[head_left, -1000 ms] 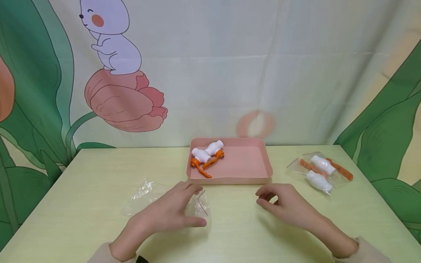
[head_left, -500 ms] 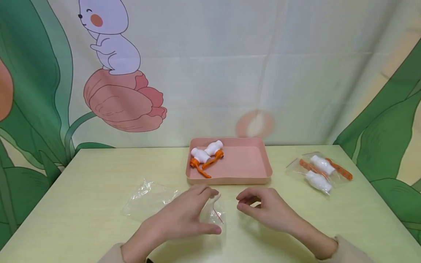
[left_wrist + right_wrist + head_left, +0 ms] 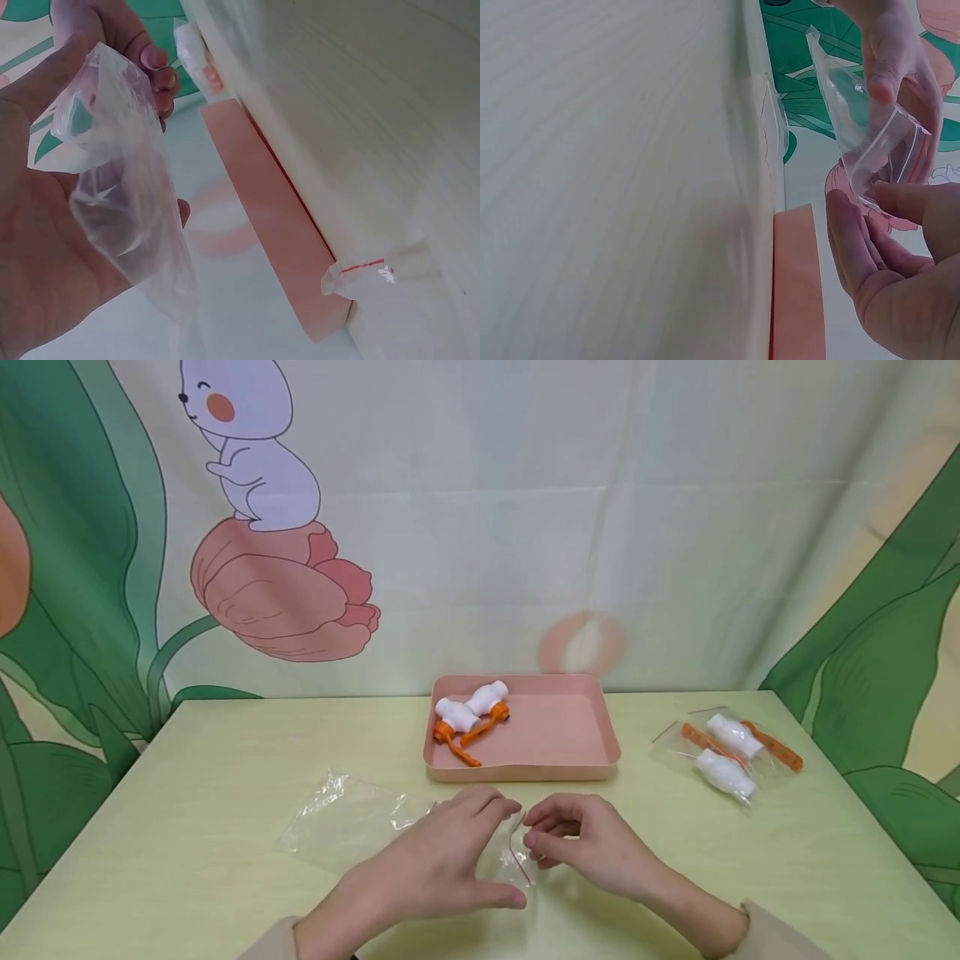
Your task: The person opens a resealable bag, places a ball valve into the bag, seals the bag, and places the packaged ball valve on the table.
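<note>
In the head view my left hand (image 3: 435,860) spans a clear zip bag (image 3: 512,864) with a red seal line, its thumb stretched to the right. The left wrist view has the crinkled bag (image 3: 124,180) lying across that palm, between thumb and fingers. My right hand (image 3: 592,839) meets the bag at its red-lined edge. In the right wrist view, this hand's thumb (image 3: 904,196) overlaps a corner of the bag (image 3: 877,142), with the curled fingers on the other side. The bag looks flat and transparent, with nothing visible inside.
Behind the hands stands a pink tray (image 3: 551,772), holding two white valves (image 3: 457,714) with orange handles. Another clear bag (image 3: 337,818) lies flat at left. Bagged white valve bodies (image 3: 726,772) and orange handles (image 3: 783,752) lie at right. A printed curtain (image 3: 480,527) backs the table.
My left hand has moved right, carrying the zip bag. The right hand has come left until its fingertips reach the bag's edge. The tray and the bagged parts have stayed put.
</note>
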Tool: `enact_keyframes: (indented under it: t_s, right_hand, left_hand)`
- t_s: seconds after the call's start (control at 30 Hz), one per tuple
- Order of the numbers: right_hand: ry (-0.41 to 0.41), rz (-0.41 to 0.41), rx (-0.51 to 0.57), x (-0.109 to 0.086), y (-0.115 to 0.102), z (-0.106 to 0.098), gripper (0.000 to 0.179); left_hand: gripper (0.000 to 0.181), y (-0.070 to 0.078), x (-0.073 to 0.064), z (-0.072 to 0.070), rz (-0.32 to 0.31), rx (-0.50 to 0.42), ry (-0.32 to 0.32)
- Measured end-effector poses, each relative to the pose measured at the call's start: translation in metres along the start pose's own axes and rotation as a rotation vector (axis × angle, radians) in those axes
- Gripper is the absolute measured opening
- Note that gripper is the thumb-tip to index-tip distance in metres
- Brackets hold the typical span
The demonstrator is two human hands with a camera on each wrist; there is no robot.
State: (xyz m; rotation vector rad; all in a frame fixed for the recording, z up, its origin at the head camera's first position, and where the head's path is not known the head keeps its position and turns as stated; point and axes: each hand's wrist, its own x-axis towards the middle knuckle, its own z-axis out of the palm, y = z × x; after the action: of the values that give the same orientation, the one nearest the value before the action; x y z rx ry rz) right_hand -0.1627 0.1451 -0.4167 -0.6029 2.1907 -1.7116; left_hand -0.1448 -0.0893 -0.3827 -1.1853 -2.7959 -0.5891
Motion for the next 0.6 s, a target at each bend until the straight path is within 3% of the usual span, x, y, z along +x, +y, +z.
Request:
enact_keyframes:
  t_s: [0.33, 0.6]
  right_hand:
    - [-0.006, 0.036, 0.138, 0.0013, 0.0018, 0.0011, 0.015]
    - [0.026, 0.054, 0.19, -0.0003, -0.0013, -0.004, 0.019]
  left_hand:
    - [0.085, 0.0035, 0.0015, 0.003, 0.018, 0.032, 0.007]
    - [0.11, 0.0028, -0.0013, 0.0043, -0.027, 0.072, -0.042]
